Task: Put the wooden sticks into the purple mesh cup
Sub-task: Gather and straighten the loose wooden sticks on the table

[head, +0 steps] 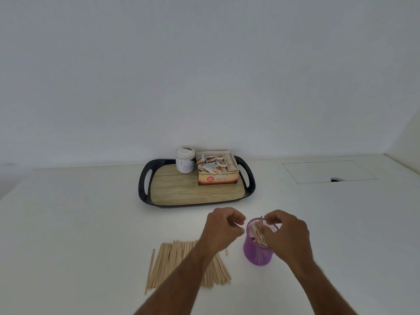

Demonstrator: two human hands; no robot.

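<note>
My right hand has its grip pinched on thin wooden sticks leaning inside the purple mesh cup; my left hand, loosely curled and empty, hovers beside the cup. Knocking this light wire cylinder could topple it. Flat, pale spare sticks lie left of the cup.

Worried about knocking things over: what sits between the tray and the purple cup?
Head view: only bare white table between the tray and the purple cup.
</note>
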